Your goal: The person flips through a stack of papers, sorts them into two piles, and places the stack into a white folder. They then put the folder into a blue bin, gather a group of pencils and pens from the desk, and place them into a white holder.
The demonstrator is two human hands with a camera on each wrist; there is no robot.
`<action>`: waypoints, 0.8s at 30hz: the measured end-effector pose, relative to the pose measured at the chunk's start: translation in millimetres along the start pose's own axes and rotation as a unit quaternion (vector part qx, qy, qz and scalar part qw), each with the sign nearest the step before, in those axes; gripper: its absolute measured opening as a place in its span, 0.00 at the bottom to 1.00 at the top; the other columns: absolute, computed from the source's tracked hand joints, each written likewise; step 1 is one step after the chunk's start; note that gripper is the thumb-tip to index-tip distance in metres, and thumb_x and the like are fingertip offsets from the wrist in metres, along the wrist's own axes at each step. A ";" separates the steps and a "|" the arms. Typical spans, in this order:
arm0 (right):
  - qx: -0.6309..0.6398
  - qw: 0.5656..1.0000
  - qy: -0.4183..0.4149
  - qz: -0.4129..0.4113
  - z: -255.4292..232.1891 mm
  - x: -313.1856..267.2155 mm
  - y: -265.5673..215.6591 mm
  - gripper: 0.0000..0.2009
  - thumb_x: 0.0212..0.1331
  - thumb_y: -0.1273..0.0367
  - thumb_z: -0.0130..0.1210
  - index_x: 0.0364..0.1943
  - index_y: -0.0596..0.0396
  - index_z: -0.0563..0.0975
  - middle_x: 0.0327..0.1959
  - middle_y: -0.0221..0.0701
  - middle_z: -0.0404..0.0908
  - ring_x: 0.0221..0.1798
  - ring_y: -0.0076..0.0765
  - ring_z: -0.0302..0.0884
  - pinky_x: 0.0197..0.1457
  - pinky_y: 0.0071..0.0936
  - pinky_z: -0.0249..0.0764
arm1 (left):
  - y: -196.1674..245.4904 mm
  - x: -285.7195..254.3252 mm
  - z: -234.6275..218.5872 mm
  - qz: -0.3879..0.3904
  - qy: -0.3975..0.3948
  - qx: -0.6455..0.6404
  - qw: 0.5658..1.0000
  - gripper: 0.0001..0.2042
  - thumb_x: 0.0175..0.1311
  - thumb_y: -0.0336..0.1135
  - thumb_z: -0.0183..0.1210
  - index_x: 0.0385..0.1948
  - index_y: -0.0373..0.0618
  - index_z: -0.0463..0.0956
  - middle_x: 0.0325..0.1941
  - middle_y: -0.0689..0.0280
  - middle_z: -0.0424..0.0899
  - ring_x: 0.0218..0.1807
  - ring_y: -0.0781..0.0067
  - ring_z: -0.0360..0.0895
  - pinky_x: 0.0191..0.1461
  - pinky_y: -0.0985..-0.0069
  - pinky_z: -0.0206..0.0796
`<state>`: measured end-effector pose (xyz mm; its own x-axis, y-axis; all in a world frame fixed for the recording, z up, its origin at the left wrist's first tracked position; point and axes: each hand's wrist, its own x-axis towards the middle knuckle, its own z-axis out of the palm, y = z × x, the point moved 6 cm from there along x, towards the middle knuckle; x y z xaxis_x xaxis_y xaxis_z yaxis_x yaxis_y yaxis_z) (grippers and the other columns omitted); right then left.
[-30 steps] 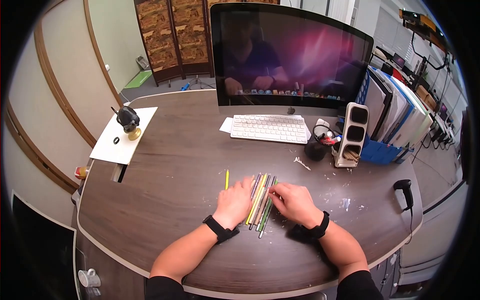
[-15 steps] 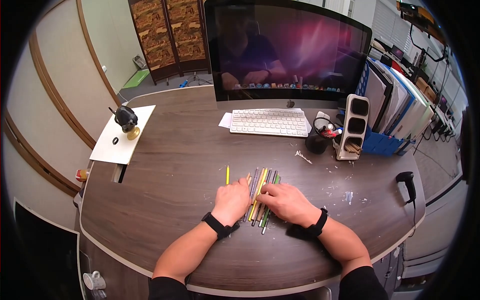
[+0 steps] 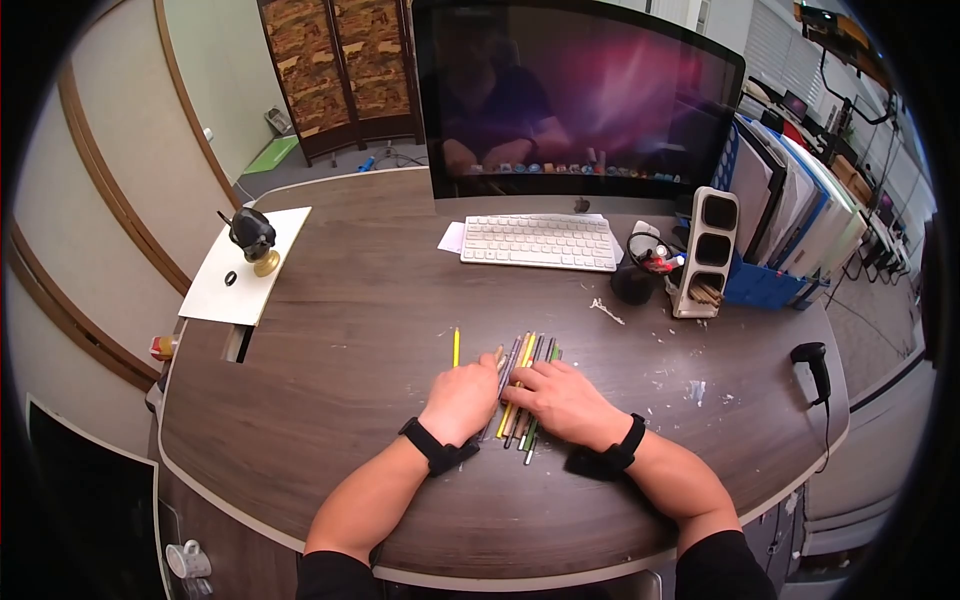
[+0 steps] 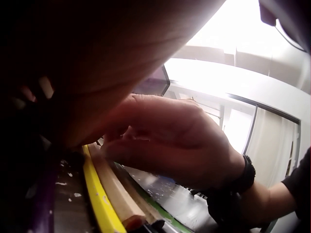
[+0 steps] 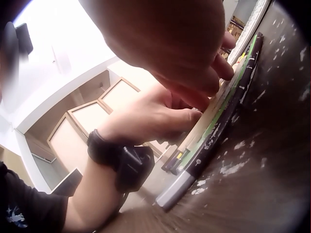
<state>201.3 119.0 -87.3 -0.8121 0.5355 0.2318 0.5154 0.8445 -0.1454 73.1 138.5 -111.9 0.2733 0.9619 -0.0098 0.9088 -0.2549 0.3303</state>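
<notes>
Several coloured pencils (image 3: 528, 345) lie side by side on the desk in the head view, among them yellow, purple, bare-wood, black and green ones. My left hand (image 3: 460, 398) is curled at the left side of the row, and the tip of a wood-coloured pencil (image 3: 498, 352) shows just past its fingers. Reaching across the row from the right, my right hand (image 3: 565, 400) pinches at a pencil near the purple one; the hand hides most of that pencil. In the right wrist view a black pencil (image 5: 214, 145) with a silver end lies along the row's outer side, beside a green pencil (image 5: 208, 135).
A lone yellow pencil (image 3: 457, 347) lies left of the row. Behind are a keyboard (image 3: 540, 243), a monitor (image 3: 580, 110), a black pen cup (image 3: 632, 288) and a holder (image 3: 706, 255). Shavings (image 3: 697, 390) are scattered at the right, with a barcode scanner (image 3: 815, 370) farther out.
My right hand has moved left across the row, from the green pencils towards the purple one and my left hand. The left hand stays at the row's left side, now more curled.
</notes>
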 end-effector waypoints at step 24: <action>-0.119 0.967 -0.023 -0.224 -30.3 33.2 -12.6 0.08 0.56 0.69 0.51 0.41 0.49 0.74 0.37 0.27 0.76 0.38 0.30 0.76 0.44 0.28 0.70 | -48.3 20.2 -5.7 0.070 0.122 -0.201 0.970 0.23 0.61 0.32 0.55 0.57 0.34 0.61 0.36 0.45 0.82 0.35 0.46 0.82 0.38 0.56 0.74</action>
<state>176.1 126.1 -48.7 -0.9770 0.1208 0.1755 0.1536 0.9703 0.1868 33.0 170.8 -122.7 0.2573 0.9283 0.2685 0.6590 -0.3717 0.6539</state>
